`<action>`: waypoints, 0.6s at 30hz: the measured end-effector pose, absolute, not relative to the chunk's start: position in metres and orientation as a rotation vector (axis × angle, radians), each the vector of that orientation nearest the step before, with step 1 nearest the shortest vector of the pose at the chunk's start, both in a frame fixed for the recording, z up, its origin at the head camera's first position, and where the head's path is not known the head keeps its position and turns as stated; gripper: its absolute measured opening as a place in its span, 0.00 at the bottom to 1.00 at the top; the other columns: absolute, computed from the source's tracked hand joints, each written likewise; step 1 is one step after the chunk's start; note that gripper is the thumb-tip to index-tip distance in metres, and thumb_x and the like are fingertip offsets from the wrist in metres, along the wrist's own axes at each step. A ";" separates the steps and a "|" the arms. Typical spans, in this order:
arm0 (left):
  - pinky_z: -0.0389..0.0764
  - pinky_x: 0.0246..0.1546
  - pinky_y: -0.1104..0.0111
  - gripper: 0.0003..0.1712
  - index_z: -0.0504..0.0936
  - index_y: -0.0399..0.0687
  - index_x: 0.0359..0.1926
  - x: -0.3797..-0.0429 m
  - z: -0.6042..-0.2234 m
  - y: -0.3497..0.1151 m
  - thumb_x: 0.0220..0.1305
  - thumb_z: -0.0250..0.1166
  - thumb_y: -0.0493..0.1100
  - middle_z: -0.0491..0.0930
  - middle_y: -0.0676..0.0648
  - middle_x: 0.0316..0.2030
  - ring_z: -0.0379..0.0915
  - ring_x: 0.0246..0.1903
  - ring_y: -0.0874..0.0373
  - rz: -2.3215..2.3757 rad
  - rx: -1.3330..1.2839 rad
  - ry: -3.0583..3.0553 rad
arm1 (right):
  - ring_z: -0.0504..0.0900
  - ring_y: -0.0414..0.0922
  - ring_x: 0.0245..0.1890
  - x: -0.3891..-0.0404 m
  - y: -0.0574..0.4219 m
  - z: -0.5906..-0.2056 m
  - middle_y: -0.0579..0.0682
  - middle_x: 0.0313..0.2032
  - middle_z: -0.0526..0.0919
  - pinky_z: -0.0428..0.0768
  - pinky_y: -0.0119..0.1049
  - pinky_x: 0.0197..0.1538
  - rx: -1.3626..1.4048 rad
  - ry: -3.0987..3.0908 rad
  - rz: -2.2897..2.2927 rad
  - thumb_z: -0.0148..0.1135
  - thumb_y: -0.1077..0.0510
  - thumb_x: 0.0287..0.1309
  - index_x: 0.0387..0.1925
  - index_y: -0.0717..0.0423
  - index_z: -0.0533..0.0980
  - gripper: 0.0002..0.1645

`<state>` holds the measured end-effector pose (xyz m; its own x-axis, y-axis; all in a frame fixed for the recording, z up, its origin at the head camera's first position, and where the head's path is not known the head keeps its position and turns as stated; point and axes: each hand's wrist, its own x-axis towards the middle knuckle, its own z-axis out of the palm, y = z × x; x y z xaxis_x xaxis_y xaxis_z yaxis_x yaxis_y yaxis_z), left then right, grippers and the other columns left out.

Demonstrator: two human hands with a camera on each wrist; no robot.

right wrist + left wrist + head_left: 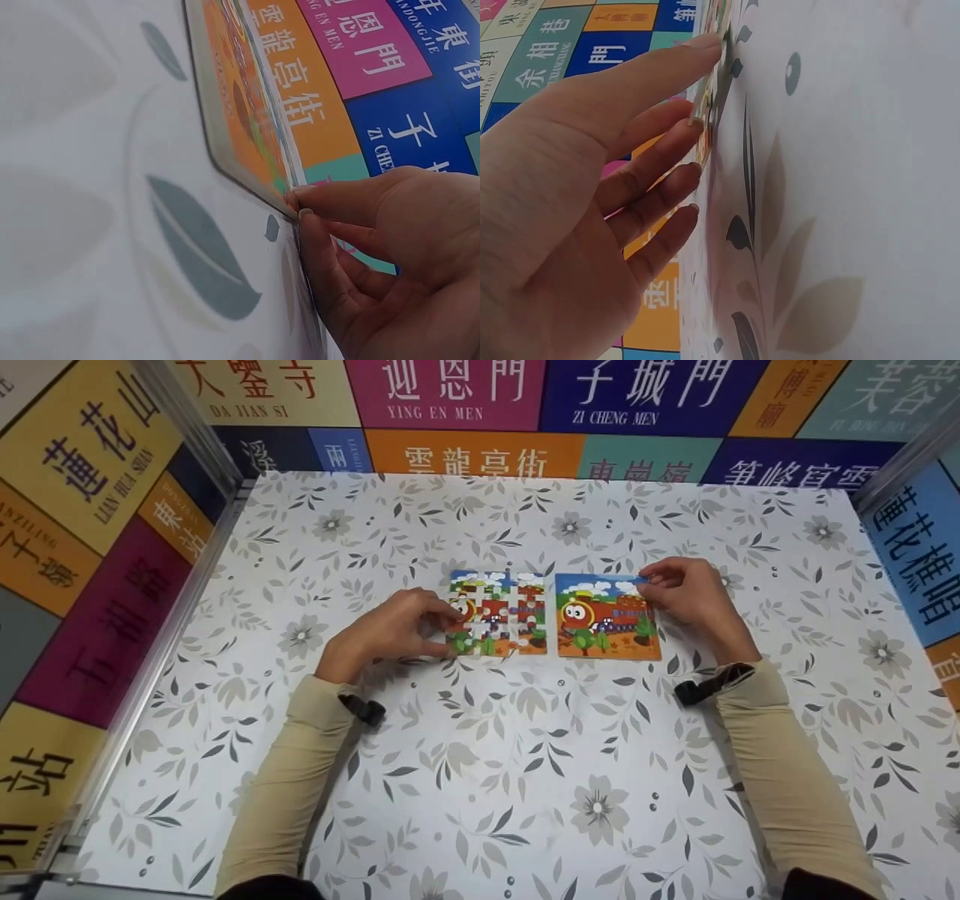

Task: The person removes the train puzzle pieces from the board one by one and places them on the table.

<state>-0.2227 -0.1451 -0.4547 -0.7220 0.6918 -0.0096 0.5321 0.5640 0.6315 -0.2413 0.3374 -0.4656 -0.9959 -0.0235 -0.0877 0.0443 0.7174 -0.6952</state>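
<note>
On the table in the head view lies a small jigsaw puzzle [491, 641] of a cartoon train, with pale gaps visible among its pieces. Close to its right is a picture card [600, 622] of the same train scene. My left hand [397, 626] rests at the puzzle's left edge, thumb near the lower corner and fingers higher up. In the left wrist view, the left hand [592, 172] has its thumb and fingertips against that edge, fingers loosely extended. My right hand [690, 592] pinches the card's right edge near its top; the right hand's [382, 240] thumb and forefinger meet there.
A white tabletop [480, 780] with a grey flower and leaf pattern lies beneath everything. Colourful panels [457, 397] with Chinese lettering stand behind the table and along both sides. Each wrist wears a black camera strap [364, 709].
</note>
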 end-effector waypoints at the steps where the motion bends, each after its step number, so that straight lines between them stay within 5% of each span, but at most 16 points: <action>1: 0.84 0.55 0.55 0.30 0.89 0.48 0.62 -0.223 -0.454 -0.145 0.60 0.84 0.48 0.89 0.48 0.48 0.84 0.49 0.53 0.894 1.005 2.539 | 0.82 0.31 0.40 -0.242 0.338 -0.466 0.53 0.47 0.88 0.76 0.23 0.44 0.012 2.830 -1.152 0.73 0.51 0.71 0.58 0.54 0.86 0.19; 18: 0.80 0.49 0.59 0.24 0.91 0.52 0.58 -0.223 -0.454 -0.147 0.62 0.82 0.48 0.86 0.48 0.45 0.79 0.45 0.52 0.843 0.944 2.551 | 0.81 0.39 0.44 -0.241 0.337 -0.467 0.48 0.46 0.85 0.77 0.25 0.45 0.072 2.803 -1.189 0.73 0.51 0.71 0.59 0.53 0.86 0.19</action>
